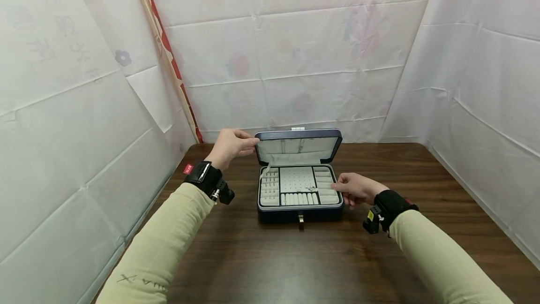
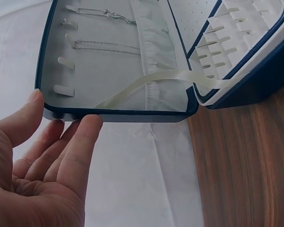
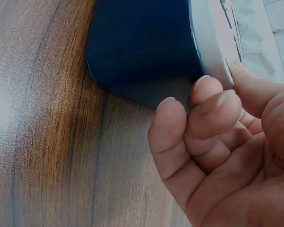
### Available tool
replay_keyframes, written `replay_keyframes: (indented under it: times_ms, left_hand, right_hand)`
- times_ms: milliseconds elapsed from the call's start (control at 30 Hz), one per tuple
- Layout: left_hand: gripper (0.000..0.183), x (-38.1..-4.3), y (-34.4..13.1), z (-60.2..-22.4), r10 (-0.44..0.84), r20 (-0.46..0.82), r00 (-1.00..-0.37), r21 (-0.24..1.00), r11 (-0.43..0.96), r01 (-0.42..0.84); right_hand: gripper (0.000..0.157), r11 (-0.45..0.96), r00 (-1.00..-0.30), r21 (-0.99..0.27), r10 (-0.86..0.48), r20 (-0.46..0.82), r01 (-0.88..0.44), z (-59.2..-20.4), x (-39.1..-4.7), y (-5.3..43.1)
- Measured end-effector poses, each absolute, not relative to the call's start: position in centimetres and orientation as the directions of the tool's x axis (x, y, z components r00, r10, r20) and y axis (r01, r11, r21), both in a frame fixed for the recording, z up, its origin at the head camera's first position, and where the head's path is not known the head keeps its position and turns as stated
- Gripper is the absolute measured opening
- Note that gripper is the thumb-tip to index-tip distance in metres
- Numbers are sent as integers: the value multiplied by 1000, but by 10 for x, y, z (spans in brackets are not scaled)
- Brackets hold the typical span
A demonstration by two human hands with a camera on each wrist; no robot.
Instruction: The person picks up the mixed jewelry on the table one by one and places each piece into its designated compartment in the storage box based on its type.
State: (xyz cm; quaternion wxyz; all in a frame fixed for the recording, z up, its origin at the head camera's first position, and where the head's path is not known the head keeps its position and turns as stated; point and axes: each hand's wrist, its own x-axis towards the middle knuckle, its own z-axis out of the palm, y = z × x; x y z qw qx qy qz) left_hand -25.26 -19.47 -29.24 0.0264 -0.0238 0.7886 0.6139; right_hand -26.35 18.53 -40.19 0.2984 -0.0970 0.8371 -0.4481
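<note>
A dark blue jewelry box (image 1: 279, 215) stands with its lid (image 1: 298, 133) raised, its pale tray sections (image 1: 296, 179) in view. My left hand (image 1: 233, 146) holds the lid's left corner, thumb at its edge and fingers along the side, as the left wrist view shows close up. Inside the lid, thin silver necklaces (image 2: 106, 46) hang from small tabs, and a cream ribbon (image 2: 165, 75) runs from lid to base. At the box's right side, my right hand (image 1: 357, 188) grips the wall, thumb over the rim and curled fingers outside. A small silver piece (image 1: 311, 188) lies among the tray sections.
The box sits on a dark brown wooden table (image 1: 308, 266). White printed sheeting (image 1: 320, 60) walls the table at the back and both sides. A gold-toned clasp (image 1: 301, 219) hangs at the box's front.
</note>
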Motion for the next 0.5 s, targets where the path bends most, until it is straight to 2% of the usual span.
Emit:
replay_keyframes:
  times_ms: [367, 500]
  left_hand:
    - [35, -246, -197, -291, 13, -93, -996, 942, 326, -84]
    - [39, -245, -200, -292, 34, -131, -991, 932, 345, -111]
  right_hand:
    - [31, 585, -800, -808, -450, -397, 72, -400, -263, 185]
    - [31, 580, -798, -811, -451, -399, 78, -400, -263, 186]
